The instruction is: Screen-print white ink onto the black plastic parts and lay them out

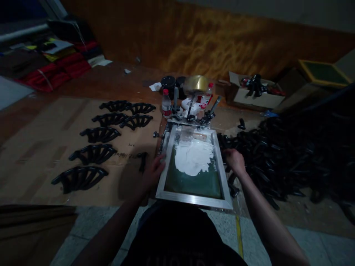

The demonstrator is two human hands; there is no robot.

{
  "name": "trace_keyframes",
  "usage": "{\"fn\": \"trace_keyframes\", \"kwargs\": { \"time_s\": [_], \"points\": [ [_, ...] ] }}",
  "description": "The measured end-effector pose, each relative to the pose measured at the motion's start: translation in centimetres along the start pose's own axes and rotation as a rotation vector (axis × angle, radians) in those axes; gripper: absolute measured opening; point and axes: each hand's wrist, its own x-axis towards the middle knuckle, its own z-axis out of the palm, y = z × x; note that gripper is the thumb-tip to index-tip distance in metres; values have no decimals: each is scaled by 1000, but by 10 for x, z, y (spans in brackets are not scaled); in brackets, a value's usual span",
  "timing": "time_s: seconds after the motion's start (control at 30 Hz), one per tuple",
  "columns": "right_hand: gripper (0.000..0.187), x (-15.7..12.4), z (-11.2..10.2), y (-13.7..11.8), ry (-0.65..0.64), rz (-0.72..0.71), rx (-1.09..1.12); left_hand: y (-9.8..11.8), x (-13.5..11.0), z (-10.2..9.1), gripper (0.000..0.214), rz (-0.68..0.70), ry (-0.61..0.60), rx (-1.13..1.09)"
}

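A silk-screen frame (166, 173) with aluminium edges lies in front of me, hinged on a clamp at its far end, with a patch of white ink (194, 157) spread on its green mesh. My left hand (154, 171) grips the frame's left edge. Over at the frame's right edge is my right hand (234, 160), with fingers curled, touching it or the black parts beside it. Just left of my left hand, one small black part (142, 160) lies on the cardboard.
Several black fan-shaped plastic parts (95, 153) lie in rows on cardboard at left. A big heap of black parts (291, 155) fills the right. Behind the frame stand a bottle (166, 104), black jars, a gold lid (196, 84) and an open box (253, 96).
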Motion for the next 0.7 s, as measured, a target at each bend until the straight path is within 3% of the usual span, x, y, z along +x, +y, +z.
{"fn": "trace_keyframes", "kwargs": {
  "time_s": [0.07, 0.17, 0.23, 0.33, 0.43, 0.57, 0.63, 0.7],
  "points": [
    [35, 17, -9, -15, 133, -66, 67, -26, 6, 12, 62, -56, -38, 7],
    [62, 41, -16, -71, 214, -361, 112, -54, 18, 25, 66, -48, -46, 52],
    [59, 51, -14, -110, 85, -460, 36, -62, 23, 28, 66, -34, -60, 54],
    [30, 49, -5, -142, -195, -457, -103, -64, 25, 27, 67, -34, -80, 40],
    [23, 25, 6, -137, -301, -560, -130, -62, 23, 27, 63, -41, -73, 28],
    [24, -7, 3, -107, -364, -893, -39, -59, 21, 28, 59, -44, -60, 23],
    [23, -9, -3, -99, -408, -999, -9, -58, 21, 28, 58, -43, -54, 12],
    [22, -4, -6, -98, -418, -1001, 12, -57, 21, 28, 57, -55, -48, 7]
  ]
}}
